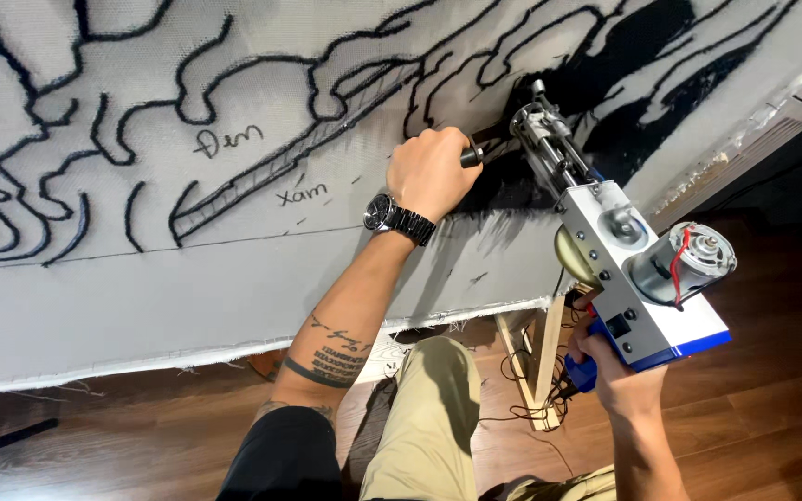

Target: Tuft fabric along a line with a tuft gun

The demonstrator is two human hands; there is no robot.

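Observation:
My left hand (431,172), with a dark metal watch on the wrist, is closed on the black front handle of a tufting gun (605,250). My right hand (616,371) grips the gun's blue rear handle from below. The gun has a white and blue body, a silver motor at its back and a metal needle head pressed against a stretched grey cloth (187,278). The needle sits at a patch filled with black yarn (512,176). Black outlines of a drawing run over the cloth.
A wooden frame leg (542,362) stands under the cloth's lower edge, with thin dark cords hanging by it. Below lies a dark wooden floor (744,408). My knee in tan trousers (429,408) is under the cloth's edge.

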